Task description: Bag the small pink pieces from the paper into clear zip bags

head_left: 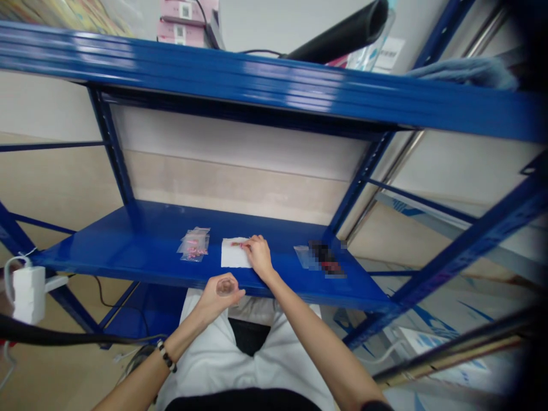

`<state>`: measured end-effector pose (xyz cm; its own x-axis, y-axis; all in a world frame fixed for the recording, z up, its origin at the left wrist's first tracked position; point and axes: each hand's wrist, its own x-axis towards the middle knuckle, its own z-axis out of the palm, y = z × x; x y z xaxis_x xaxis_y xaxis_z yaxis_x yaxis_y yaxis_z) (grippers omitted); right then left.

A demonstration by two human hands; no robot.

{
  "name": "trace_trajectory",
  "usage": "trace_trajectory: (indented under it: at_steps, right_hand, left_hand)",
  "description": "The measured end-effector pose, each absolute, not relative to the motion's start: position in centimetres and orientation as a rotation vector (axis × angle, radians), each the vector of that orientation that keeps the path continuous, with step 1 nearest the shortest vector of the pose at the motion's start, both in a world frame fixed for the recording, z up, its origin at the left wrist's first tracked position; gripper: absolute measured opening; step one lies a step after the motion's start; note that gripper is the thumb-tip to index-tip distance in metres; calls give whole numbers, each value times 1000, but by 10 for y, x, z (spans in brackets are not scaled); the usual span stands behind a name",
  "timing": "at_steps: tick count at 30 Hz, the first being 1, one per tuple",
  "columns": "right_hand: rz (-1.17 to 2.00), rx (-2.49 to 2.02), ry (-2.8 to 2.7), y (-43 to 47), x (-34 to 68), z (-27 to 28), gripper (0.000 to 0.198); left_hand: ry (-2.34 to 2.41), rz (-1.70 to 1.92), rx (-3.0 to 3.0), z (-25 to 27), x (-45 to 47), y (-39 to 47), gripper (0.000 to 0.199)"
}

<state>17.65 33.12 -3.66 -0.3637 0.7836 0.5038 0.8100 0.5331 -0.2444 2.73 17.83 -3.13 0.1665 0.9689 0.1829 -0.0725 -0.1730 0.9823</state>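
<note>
My left hand (pixel 220 297) is closed around a small clear round cup (pixel 225 287), held just in front of the shelf's front edge. Some dark or brownish contents seem to show through it, too small to name. At the white paper sheet (pixel 231 260) lying on the blue shelf, my right hand (pixel 258 254) has its fingers pinched together. Its fingertips meet a few tiny pink and greenish pieces (pixel 236 244) on the paper; whether one is gripped is hidden. Left of the paper lie clear zip bags (pixel 194 244) with small pink pieces inside.
On the right of the blue shelf (pixel 149 240) lie a clear bag (pixel 303 257) and a blurred-out dark and red item (pixel 327 260). An upper blue beam (pixel 240 80) crosses above my hands. A white power adapter (pixel 29 294) hangs at the left post.
</note>
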Motion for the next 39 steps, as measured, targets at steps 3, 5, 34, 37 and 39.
trace_trajectory:
  at_steps: [3, 5, 34, 37, 39]
  right_hand:
    - [-51, -1289, -2209, 330, 175, -35, 18]
    - [-56, -1279, -2228, 329, 175, -35, 18]
    - [11, -1015, -2027, 283, 187, -8, 13]
    - [63, -932, -2021, 250, 189, 4, 12]
    - [113, -870, -2024, 228, 190, 10, 11]
  left_hand:
    - [927, 1214, 1414, -31, 28, 171, 34]
    - [910, 1199, 1433, -34, 30, 171, 33]
    - [961, 1199, 1448, -52, 33, 185, 25]
    - [962, 1202, 1452, -47, 32, 179, 24]
    - [972, 1198, 1460, -47, 32, 179, 23]
